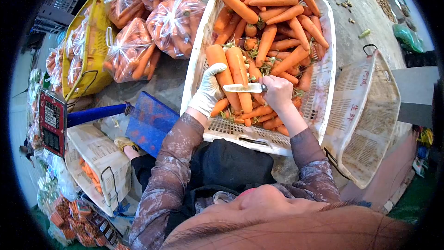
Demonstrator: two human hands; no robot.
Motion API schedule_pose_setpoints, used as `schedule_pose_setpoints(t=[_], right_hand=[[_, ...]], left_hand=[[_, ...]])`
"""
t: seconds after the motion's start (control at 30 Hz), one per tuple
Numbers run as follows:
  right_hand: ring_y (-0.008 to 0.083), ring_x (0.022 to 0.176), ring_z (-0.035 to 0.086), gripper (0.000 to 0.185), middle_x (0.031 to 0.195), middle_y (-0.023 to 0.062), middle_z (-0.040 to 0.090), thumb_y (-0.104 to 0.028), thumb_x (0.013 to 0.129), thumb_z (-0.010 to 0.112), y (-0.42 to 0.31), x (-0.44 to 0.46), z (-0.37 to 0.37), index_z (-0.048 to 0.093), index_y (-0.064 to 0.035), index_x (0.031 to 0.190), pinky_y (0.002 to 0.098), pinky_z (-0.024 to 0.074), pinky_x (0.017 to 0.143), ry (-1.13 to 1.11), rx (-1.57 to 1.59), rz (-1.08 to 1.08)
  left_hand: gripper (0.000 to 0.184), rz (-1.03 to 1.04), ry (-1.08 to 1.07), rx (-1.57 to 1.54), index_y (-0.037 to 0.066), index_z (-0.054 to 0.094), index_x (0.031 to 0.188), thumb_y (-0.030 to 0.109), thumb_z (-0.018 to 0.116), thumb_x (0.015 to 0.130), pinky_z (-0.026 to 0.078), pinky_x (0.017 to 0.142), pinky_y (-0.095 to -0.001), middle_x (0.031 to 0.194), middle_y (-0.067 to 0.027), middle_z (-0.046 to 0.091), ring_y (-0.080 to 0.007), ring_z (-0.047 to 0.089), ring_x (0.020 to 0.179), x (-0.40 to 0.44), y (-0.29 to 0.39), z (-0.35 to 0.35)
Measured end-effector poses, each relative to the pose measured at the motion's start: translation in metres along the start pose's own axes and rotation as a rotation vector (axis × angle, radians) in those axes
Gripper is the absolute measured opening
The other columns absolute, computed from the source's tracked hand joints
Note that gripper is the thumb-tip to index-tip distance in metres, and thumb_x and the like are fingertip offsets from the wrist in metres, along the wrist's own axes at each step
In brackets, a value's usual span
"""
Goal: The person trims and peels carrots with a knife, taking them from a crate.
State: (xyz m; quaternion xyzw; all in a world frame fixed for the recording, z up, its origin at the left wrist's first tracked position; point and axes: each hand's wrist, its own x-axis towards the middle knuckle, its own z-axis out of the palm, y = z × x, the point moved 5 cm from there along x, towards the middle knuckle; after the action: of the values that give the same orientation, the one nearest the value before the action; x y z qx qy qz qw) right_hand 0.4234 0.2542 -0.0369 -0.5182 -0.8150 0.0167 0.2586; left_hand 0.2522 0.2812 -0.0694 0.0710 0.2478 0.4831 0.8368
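Observation:
My left hand [208, 93], in a white glove, is wrapped around the side of a large carrot [221, 67], with a second carrot [237, 67] right alongside it. Bare, my right hand [278, 91] grips the dark handle of a knife [241, 88]. Its broad, pale blade lies across the two carrots, its tip close to my left fingers. I cannot tell whether the edge is cutting in. Both hands are over a white plastic crate [320, 85] heaped with loose carrots [273, 2], some with green stem ends.
Clear bags of carrots [176, 25] stand on the floor at the upper left, beside a yellow crate [95, 41]. A scale with a blue platform [150, 122] and red display [52, 122] is on my left. Empty-looking white crate [365, 111] at right; another crate [99, 146] lower left.

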Motion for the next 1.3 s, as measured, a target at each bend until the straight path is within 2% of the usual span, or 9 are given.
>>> schedule_pose_setpoints(t=[0.07, 0.2, 0.27, 0.5, 0.7, 0.87, 1.2, 1.27, 1.3], right_hand=[[0.0232, 0.053, 0.059, 0.015, 0.059, 0.0042, 0.056, -0.017, 0.073, 0.068, 0.006, -0.003, 0.005, 0.054, -0.0138, 0.069, 0.0359, 0.0463, 0.049, 0.028, 0.004, 0.022], [0.0232, 0.053, 0.059, 0.015, 0.058, 0.0040, 0.056, -0.017, 0.077, 0.066, 0.009, 0.001, 0.001, 0.053, -0.0140, 0.068, 0.0361, 0.0455, 0.048, 0.080, -0.092, 0.068], [0.0232, 0.053, 0.059, 0.018, 0.058, 0.0040, 0.056, -0.016, 0.080, 0.064, 0.011, 0.000, 0.003, 0.052, -0.0139, 0.067, 0.0363, 0.0448, 0.047, 0.078, -0.081, 0.080], [0.0242, 0.053, 0.060, 0.019, 0.059, 0.0052, 0.058, -0.020, 0.081, 0.063, 0.024, -0.001, 0.012, 0.054, -0.0125, 0.067, 0.0366, 0.0456, 0.047, 0.079, -0.189, 0.203], [0.0253, 0.053, 0.061, 0.020, 0.060, 0.0076, 0.060, -0.022, 0.082, 0.062, 0.022, 0.001, 0.008, 0.056, -0.0130, 0.065, 0.0373, 0.0465, 0.047, 0.082, -0.179, 0.241], [0.0306, 0.061, 0.063, 0.018, 0.062, 0.0121, 0.061, -0.023, 0.080, 0.061, 0.027, -0.001, 0.020, 0.059, -0.0101, 0.069, 0.0419, 0.0495, 0.055, -0.109, -0.097, 0.405], [0.0351, 0.067, 0.063, 0.015, 0.066, 0.0149, 0.063, -0.022, 0.076, 0.062, 0.019, 0.004, 0.006, 0.062, -0.0077, 0.070, 0.0463, 0.0496, 0.059, -0.108, -0.032, 0.410], [0.0272, 0.059, 0.064, 0.013, 0.060, 0.0120, 0.061, -0.021, 0.078, 0.063, 0.022, 0.001, 0.014, 0.062, -0.0082, 0.075, 0.0427, 0.0497, 0.057, -0.108, -0.045, 0.364], [0.0217, 0.055, 0.060, 0.015, 0.057, 0.0087, 0.058, -0.021, 0.079, 0.064, 0.021, -0.001, 0.027, 0.061, -0.0076, 0.074, 0.0395, 0.0475, 0.053, -0.189, 0.313, 0.497]], left_hand=[[0.074, -0.079, -0.074, -0.085, -0.001, 0.034, 0.134, 0.020, 0.063, 0.069, 0.044, 0.099, -0.0511, 0.123, -0.0235, 0.051, -0.0373, 0.055, 0.111, 0.000, -0.005, -0.002], [0.071, -0.080, -0.094, -0.107, 0.002, 0.036, 0.133, 0.019, 0.063, 0.070, 0.045, 0.098, -0.0502, 0.122, -0.0218, 0.053, -0.0372, 0.055, 0.109, -0.005, -0.010, 0.006], [0.068, -0.019, 0.011, -0.053, 0.003, 0.038, 0.132, 0.018, 0.063, 0.070, 0.046, 0.098, -0.0486, 0.121, -0.0204, 0.053, -0.0356, 0.056, 0.109, -0.007, -0.008, 0.004], [0.067, -0.060, 0.048, 0.070, 0.005, 0.040, 0.130, 0.016, 0.065, 0.070, 0.045, 0.098, -0.0427, 0.117, -0.0153, 0.055, -0.0307, 0.056, 0.107, -0.005, -0.019, -0.004], [0.062, -0.081, -0.007, -0.021, 0.006, 0.042, 0.129, 0.011, 0.067, 0.073, 0.046, 0.097, -0.0426, 0.118, -0.0153, 0.055, -0.0302, 0.056, 0.107, -0.001, -0.022, -0.003], [0.055, -0.119, 0.092, 0.027, 0.005, 0.045, 0.126, 0.011, 0.068, 0.077, 0.045, 0.098, -0.0429, 0.116, -0.0143, 0.057, -0.0298, 0.056, 0.107, 0.007, -0.029, -0.017], [0.049, -0.076, 0.111, 0.032, 0.005, 0.049, 0.123, 0.011, 0.067, 0.078, 0.045, 0.097, -0.0429, 0.113, -0.0124, 0.059, -0.0275, 0.056, 0.106, 0.005, -0.025, -0.016], [0.046, -0.057, 0.114, 0.072, 0.005, 0.050, 0.120, 0.011, 0.067, 0.078, 0.047, 0.094, -0.0419, 0.111, -0.0117, 0.060, -0.0271, 0.057, 0.104, 0.001, -0.021, -0.012], [0.045, -0.009, 0.120, 0.083, 0.005, 0.052, 0.119, 0.011, 0.068, 0.077, 0.049, 0.091, -0.0410, 0.108, -0.0112, 0.061, -0.0266, 0.059, 0.101, 0.005, -0.020, -0.010]])
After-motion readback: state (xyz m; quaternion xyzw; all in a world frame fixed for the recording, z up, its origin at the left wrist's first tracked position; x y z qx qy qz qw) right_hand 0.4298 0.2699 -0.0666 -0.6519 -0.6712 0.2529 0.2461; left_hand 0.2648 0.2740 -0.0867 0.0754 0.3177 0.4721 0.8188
